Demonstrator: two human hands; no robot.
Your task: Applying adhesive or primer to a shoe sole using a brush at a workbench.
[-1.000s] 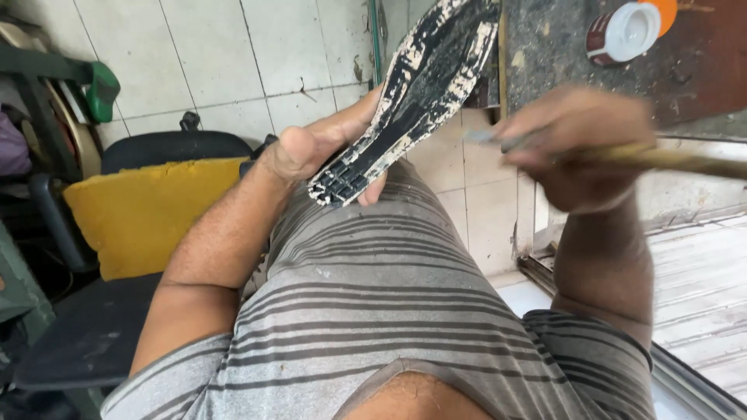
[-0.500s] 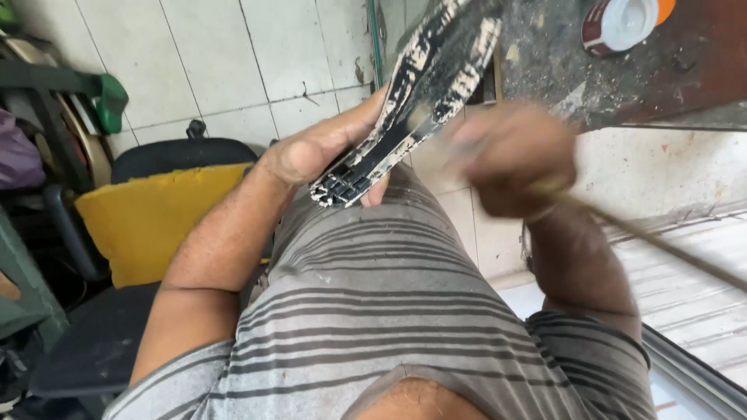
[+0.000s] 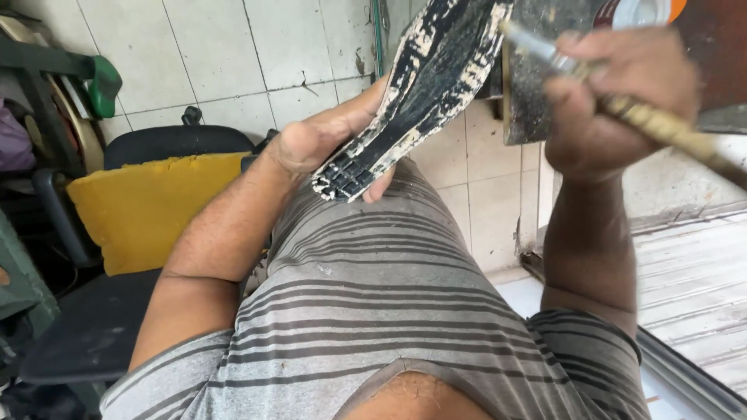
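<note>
My left hand (image 3: 327, 136) grips a black shoe sole (image 3: 424, 93) by its near end, with the pale-smeared underside turned toward me and the far end rising past the top of the head view. My right hand (image 3: 615, 101) is closed on a brush (image 3: 661, 124) with a wound, yellowish handle. The brush's metal ferrule and tip reach the sole's upper right edge. The handle's back end runs out past the right edge of the picture. My grey striped shirt fills the lower middle.
A dark, stained work surface (image 3: 545, 78) with an orange and white tin (image 3: 642, 12) on it stands at the upper right. A black chair with a yellow foam cushion (image 3: 148, 206) is at the left. White wall tiles lie behind, and pale wooden boards (image 3: 692, 280) at the right.
My right hand has swung the brush from lower right up to the sole's top right edge. The left hand has kept the sole in nearly the same place.
</note>
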